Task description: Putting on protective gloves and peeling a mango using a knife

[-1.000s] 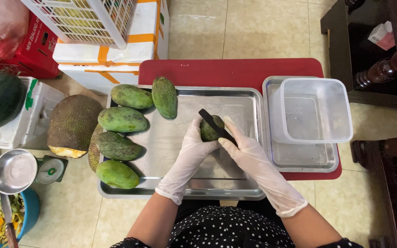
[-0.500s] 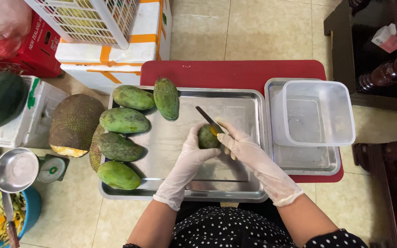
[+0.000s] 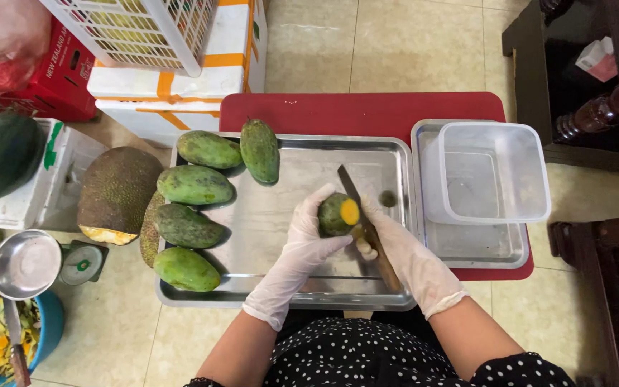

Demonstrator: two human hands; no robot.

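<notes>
Left gloved hand [image 3: 302, 247] wraps small green mango with cut yellow end [image 3: 337, 213], held above shiny metal tray [image 3: 266, 215]. Right gloved hand [image 3: 410, 261] closed on brown-handled knife [image 3: 367, 226]. Mango looks light, firm; wet cut end likely slippery. Best hold: dry green skin.

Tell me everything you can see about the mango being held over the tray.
The mango is small, oval and dull green with dark speckles. One end has been sliced off, showing a round patch of orange-yellow flesh that faces up. The gloved left hand grips it from below, above the steel tray. The knife in the right hand lies against its cut side.
</notes>
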